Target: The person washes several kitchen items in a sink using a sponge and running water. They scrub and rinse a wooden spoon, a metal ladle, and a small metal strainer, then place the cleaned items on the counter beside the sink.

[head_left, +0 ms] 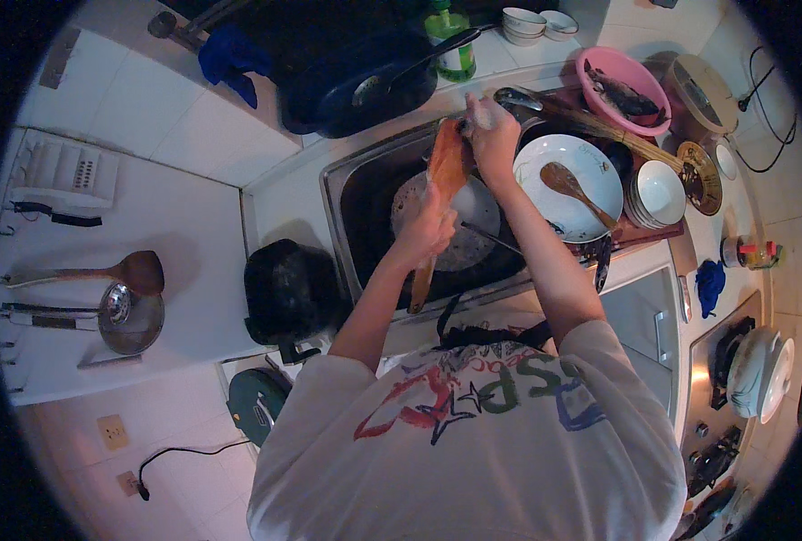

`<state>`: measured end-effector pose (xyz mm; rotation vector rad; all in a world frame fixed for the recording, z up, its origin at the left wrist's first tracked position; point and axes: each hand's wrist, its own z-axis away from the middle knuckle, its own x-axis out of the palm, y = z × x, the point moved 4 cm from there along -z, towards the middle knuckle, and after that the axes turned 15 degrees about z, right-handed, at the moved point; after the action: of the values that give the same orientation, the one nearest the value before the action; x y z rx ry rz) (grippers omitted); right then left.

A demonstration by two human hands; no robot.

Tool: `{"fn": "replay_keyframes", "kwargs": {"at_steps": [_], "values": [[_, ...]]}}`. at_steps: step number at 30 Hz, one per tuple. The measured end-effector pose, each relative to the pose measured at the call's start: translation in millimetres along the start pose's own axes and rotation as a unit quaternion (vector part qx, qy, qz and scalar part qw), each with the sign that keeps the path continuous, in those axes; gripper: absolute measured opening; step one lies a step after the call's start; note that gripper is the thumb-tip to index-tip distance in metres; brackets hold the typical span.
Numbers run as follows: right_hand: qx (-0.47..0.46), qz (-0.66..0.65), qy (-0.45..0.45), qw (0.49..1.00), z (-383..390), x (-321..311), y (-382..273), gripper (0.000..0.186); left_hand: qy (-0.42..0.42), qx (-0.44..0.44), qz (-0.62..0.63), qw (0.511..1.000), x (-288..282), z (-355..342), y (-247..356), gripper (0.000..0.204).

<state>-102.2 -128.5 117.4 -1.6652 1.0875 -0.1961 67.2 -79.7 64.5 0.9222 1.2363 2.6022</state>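
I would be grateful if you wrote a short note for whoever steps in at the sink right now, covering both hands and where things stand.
Left hand: closed around the middle of the long wooden paddle, held upright over the sink.
Right hand: at the paddle's upper end, closed on something pale, too blurred to name.
In the sink: a round pan below the paddle.
Right of the sink: a white plate with a wooden spoon, and stacked bowls.
Done: cannot tell how clean the paddle is.
Left: pan in the sink, dishes on the side.
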Motion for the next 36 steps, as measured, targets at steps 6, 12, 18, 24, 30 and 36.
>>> {"fn": "replay_keyframes", "kwargs": {"at_steps": [6, 12, 18, 24, 30, 36], "values": [[0.223, -0.276, 0.020, 0.935, 22.5, 23.9, 23.3, 0.031, 0.004, 0.060, -0.007, 0.998, 3.8, -6.1, 1.7, 0.055], [0.214, -0.404, -0.119, 0.881, 59.8, 38.7, 4.0, 0.028, 0.026, 0.122, 0.122, 0.985, -5.3, -35.7, 11.6, 0.054], [0.140, -0.498, -0.259, 0.815, 83.3, 27.3, -9.2, 0.041, -0.136, -0.006, 0.137, 0.981, -17.8, -25.7, 8.4, 0.064], [0.053, -0.158, -0.226, 0.960, 48.5, 0.5, 1.8, 0.027, -0.037, -0.045, 0.095, 0.994, -10.3, -9.3, 7.8, 0.069], [0.140, -0.300, -0.287, 0.899, 5.1, -4.4, 3.6, 0.016, -0.097, -0.083, 0.049, 0.991, -1.3, 8.7, 12.4, 0.072], [0.178, -0.346, -0.407, 0.826, 61.3, -5.7, -3.7, 0.017, -0.088, 0.015, 0.007, 0.996, 2.2, 8.4, 17.3, 0.074]]}}
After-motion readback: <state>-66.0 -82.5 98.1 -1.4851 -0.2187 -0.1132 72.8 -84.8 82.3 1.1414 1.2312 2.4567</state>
